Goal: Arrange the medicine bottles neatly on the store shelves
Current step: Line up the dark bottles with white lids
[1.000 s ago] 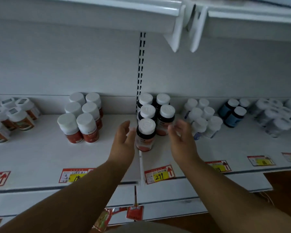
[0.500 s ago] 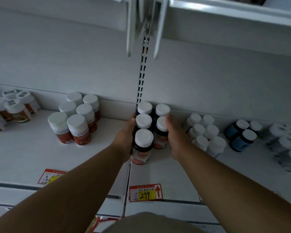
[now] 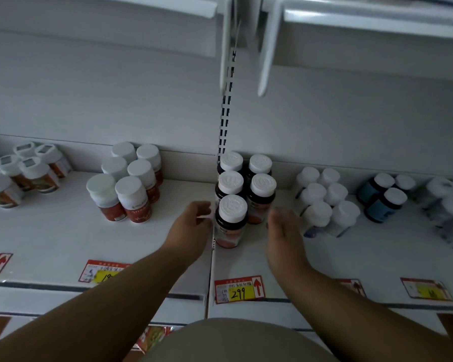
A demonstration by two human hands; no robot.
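Several dark bottles with white caps and orange labels stand in two short rows at the shelf's middle; the front bottle (image 3: 230, 220) stands alone ahead of the rest. My left hand (image 3: 191, 228) hovers just left of that front bottle, fingers loosely curled, holding nothing. My right hand (image 3: 283, 231) is a little to the right of the group, fingers relaxed, apart from the bottles. The white shelf (image 3: 63, 239) carries all of them.
Red-labelled white-capped bottles (image 3: 126, 186) stand to the left, square-capped ones (image 3: 19, 173) farther left. White bottles (image 3: 324, 202), blue bottles (image 3: 382, 197) and pale ones (image 3: 447, 207) fill the right. Price tags (image 3: 238, 288) line the front edge. An upper shelf (image 3: 364, 19) hangs overhead.
Both hands have drawn back from the sides of the dark bottle group, where they pressed half a second ago. The bottles stand where they were.
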